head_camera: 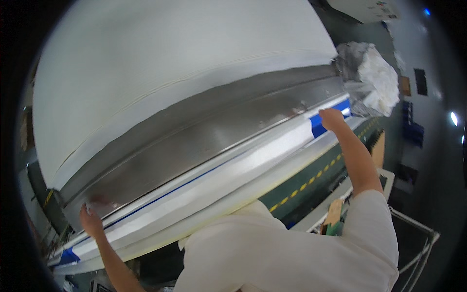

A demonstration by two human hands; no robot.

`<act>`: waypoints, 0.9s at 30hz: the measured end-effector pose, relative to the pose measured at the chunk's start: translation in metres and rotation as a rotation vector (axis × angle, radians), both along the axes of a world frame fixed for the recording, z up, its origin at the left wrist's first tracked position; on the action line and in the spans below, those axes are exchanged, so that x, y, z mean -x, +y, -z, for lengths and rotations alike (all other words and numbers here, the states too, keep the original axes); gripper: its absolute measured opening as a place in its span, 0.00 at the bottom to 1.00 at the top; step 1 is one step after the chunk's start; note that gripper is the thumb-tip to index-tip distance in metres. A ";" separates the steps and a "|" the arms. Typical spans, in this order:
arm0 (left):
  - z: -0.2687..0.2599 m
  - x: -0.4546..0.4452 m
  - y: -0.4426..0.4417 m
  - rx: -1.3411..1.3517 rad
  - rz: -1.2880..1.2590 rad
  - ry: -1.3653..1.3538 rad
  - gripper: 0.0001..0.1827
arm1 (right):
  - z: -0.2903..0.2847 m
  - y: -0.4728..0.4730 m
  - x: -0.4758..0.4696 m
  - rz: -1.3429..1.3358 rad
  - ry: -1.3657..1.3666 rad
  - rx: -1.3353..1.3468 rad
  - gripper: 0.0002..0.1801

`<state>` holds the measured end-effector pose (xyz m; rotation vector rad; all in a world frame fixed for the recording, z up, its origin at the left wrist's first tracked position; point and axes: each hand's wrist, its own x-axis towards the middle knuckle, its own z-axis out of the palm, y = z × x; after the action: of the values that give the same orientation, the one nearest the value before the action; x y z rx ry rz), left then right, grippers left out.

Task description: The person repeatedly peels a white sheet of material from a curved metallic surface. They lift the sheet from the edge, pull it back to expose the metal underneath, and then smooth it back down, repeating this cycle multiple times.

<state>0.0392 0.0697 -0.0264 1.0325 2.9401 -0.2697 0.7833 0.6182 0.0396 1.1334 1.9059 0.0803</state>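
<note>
A long roll of shiny white sheet material [219,175] with blue ends [318,126] lies slantwise in front of me, along the near edge of a grey metal surface [204,135]. My right hand [331,118] is curled at the roll's right end, over the blue part; whether its fingers grip anything cannot be told. Near the left end, my left hand [91,221] is at the metal's edge, thumb and fingers partly apart, nothing plainly held. Beyond the metal, a broad white sheet [189,43] hangs or lies with a wavy lower edge.
Crumpled white and clear plastic film [375,80] is bunched past the metal's right end. A white-framed cart [386,179] with cardboard pieces [334,211] stands at the lower right. Yellow dashed tape [303,187] marks the green floor behind the roll's near side.
</note>
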 end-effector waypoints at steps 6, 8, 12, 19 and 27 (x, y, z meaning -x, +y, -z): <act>0.024 0.020 0.041 -0.145 0.063 0.209 0.20 | 0.006 -0.037 0.124 0.028 0.365 0.042 0.07; 0.023 0.033 0.051 -0.245 0.078 0.232 0.20 | 0.005 -0.062 0.192 -0.053 0.511 0.116 0.07; 0.019 0.033 0.073 -0.377 0.075 0.217 0.19 | -0.003 -0.102 0.337 -0.243 0.706 0.270 0.07; 0.034 0.029 0.071 -0.586 0.044 0.180 0.19 | -0.007 -0.199 0.612 -0.511 1.044 0.560 0.09; 0.026 0.031 0.077 -0.633 0.024 0.098 0.20 | 0.024 -0.267 0.830 -0.437 1.277 0.698 0.10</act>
<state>0.0086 0.1472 -0.0527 1.1157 3.1701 0.6740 -0.0469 0.3511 0.0154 0.1770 2.8497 -1.2336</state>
